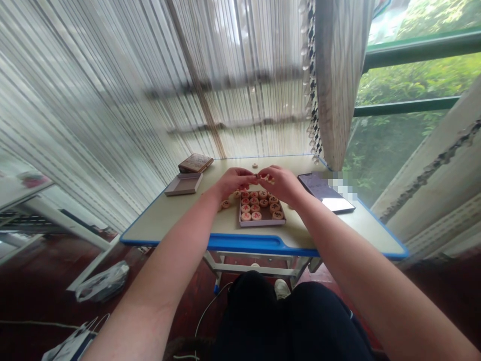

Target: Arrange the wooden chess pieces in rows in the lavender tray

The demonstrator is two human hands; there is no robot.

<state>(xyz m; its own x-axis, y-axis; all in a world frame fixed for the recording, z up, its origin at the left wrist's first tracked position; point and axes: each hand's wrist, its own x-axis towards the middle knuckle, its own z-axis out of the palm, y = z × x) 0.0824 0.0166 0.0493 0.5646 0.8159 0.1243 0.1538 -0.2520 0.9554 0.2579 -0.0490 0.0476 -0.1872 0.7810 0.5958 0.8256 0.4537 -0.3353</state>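
My left hand (236, 180) and my right hand (277, 180) meet at the fingertips above the far side of an open shallow box (263, 223). Between the pinched fingertips is a small round xiangqi piece (257, 175), mostly covered by the fingers. Inside the box lie several wooden xiangqi pieces (256, 216) with red or dark characters, in rows at the left, back and right. Brown box floor (266, 213) shows in the front middle. Pale pieces also show under my right hand's curled fingers; whether it touches them I cannot tell.
Loose pieces (225, 204) lie left of the box, and one piece (255, 165) sits farther back. An open box lid (184, 184) and a brown patterned box (196, 163) are at the back left. At the right lies a large dark phone or tablet (326, 193). The blue-edged table (244, 242) stands by curtains.
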